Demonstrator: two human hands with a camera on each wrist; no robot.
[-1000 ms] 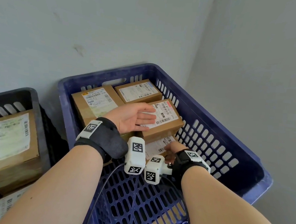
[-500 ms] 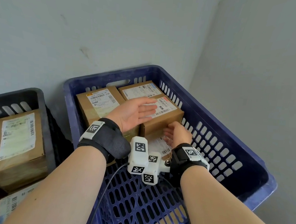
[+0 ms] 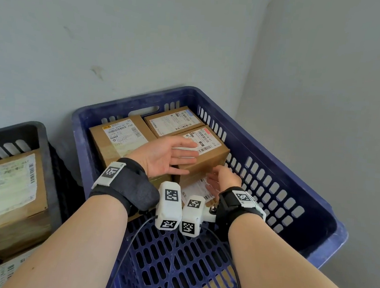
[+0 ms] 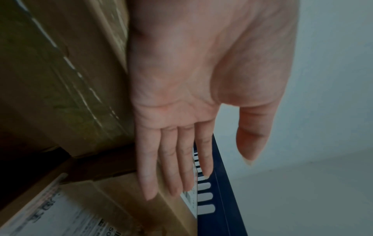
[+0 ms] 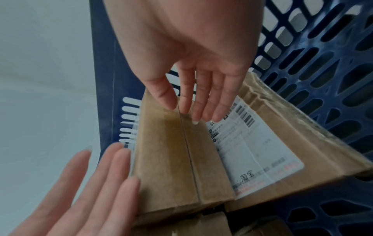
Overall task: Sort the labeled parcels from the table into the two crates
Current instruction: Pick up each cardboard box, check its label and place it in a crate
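Observation:
A brown parcel (image 3: 213,156) with a red-cornered label lies on top of other parcels at the back right of the blue crate (image 3: 123,105). My left hand (image 3: 178,159) is open, palm turned toward the parcel's left side, with its straight fingers (image 4: 173,167) along its near corner. My right hand (image 3: 221,178) is open too. Its straight fingers (image 5: 199,102) touch the taped front side of that parcel (image 5: 167,159), just above a lower parcel with a white label (image 3: 195,188). Neither hand holds anything.
Two more labelled parcels (image 3: 117,137) (image 3: 172,121) fill the back of the blue crate; its slotted floor (image 3: 173,258) near me is bare. A black crate (image 3: 35,129) on the left holds a large parcel (image 3: 12,194). Grey walls close in behind and to the right.
My left hand came off the parcel's label and turned palm-on to its side. My right hand rose from the lower parcel to the top parcel's front. The parcel settled farther back.

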